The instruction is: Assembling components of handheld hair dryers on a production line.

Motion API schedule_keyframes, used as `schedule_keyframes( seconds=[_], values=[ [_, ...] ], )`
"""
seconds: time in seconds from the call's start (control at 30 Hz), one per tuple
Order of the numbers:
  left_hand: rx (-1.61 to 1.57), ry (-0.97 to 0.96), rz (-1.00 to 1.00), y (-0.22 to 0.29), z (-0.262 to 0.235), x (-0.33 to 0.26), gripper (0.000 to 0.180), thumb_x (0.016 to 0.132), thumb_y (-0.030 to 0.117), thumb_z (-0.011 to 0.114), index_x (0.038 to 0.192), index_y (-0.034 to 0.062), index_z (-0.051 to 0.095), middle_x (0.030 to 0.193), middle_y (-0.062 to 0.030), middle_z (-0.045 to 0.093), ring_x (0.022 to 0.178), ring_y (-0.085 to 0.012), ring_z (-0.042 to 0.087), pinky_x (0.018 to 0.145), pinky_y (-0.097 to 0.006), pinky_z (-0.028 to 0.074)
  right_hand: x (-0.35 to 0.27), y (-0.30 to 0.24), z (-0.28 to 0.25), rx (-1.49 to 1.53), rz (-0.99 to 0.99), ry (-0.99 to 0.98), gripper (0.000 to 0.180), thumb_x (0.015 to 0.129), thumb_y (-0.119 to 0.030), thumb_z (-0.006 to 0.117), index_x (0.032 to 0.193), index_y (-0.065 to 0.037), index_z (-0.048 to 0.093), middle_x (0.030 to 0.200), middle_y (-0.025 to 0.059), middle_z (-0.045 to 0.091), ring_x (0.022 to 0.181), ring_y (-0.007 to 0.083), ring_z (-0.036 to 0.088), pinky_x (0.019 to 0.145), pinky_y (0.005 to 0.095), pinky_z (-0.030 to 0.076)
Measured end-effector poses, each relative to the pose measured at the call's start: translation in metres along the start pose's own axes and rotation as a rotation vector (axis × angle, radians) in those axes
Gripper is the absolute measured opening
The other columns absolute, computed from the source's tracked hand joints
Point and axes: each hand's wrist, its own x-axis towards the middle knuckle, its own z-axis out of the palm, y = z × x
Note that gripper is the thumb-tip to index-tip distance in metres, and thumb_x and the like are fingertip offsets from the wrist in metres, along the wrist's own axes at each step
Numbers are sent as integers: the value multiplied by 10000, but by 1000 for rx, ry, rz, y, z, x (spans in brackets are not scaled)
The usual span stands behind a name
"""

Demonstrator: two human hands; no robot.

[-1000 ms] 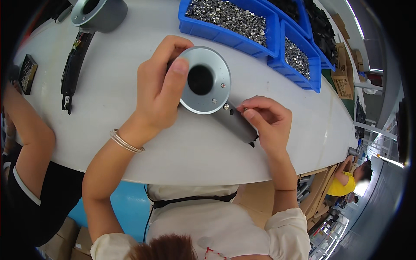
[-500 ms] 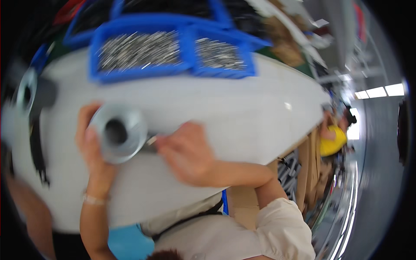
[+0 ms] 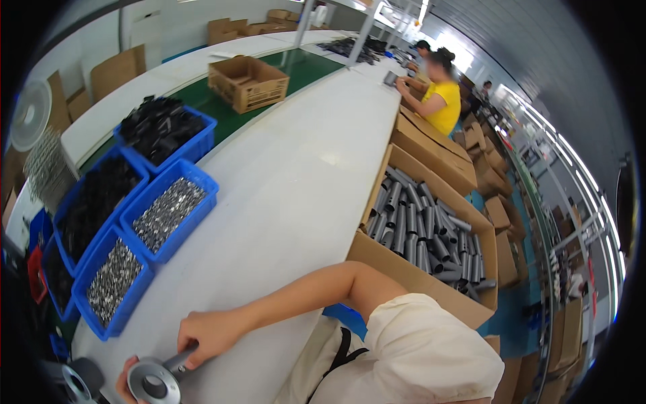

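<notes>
The left hand (image 3: pixel 125 382)'s fingers curl around the rim of the grey housing (image 3: pixel 140 381), over the surface (image 3: pixel 269 202). The right hand (image 3: pixel 214 334)'s fingers close about the tube (image 3: pixel 177 361) that joins it; from where I stand, I cannot tell whether they also pinch a small part. A blue bin (image 3: pixel 134 306) lies beyond the fingers; a second housing (image 3: pixel 87 374) stands beside the left ones. Caution: an uneven grip could let the tube twist; leftward drift could knock both housings together.
</notes>
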Motion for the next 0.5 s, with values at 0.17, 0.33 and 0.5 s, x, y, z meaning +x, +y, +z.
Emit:
schedule_keyframes(
  seconds=[0.17,0.33,0.5],
  values=[
    [68,-143,148,46,13,3,609,880,468,463,1195,-53,443,1209,-217,507,1160,-314,486,1010,-440,369,-8,-8,4,-12,-38,-64,294,747,-234,708,877,28,684,707,146,659,643,249,617,613,352,481],
    [197,-139,259,64,21,14,701,919,537,417,1284,-60,389,1260,-227,452,1212,-353,439,1045,-500,335,-21,-4,-6,10,-26,-52,315,765,-236,691,897,50,673,738,144,663,673,244,625,636,342,488],
    [643,186,331,78,-9,10,701,949,510,446,1313,-83,362,1280,-260,417,1188,-392,451,1015,-500,367,-53,4,-75,151,-34,74,357,817,-294,701,950,37,677,798,65,674,743,125,596,681,311,491]
  ],
)
